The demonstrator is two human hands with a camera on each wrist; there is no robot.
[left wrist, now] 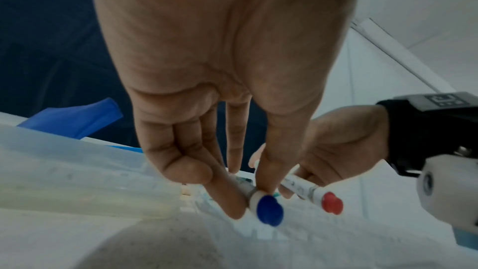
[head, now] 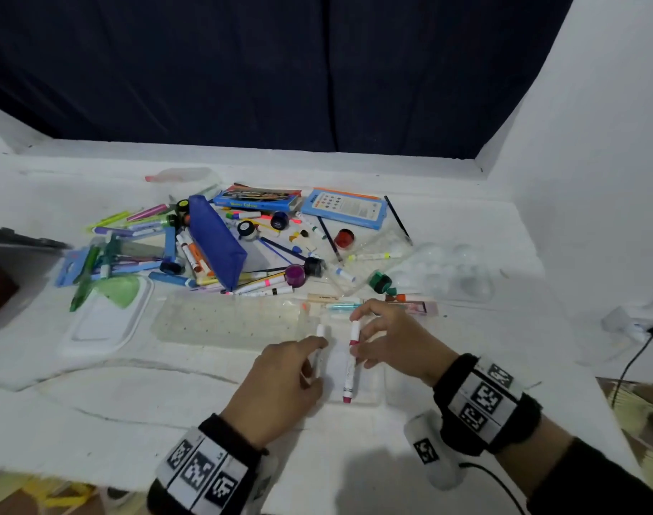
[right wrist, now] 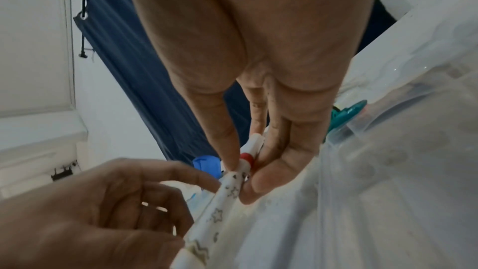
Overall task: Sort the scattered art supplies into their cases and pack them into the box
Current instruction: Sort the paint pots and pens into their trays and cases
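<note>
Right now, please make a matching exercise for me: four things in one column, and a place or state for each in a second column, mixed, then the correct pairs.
1. red-ended marker
2. blue-ended marker
3. blue pencil pouch
4. red paint pot

A. lies in the scattered pile
B. pinched by the right hand
C. stands below the light blue case
D. pinched by the left hand

Pairs: 1-B, 2-D, 3-A, 4-C

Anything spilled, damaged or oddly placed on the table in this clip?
One thing: a green smear stains the white tray at the left, looking like spilled paint. Otherwise only the unsorted heap; each hand holds a marker.
</note>
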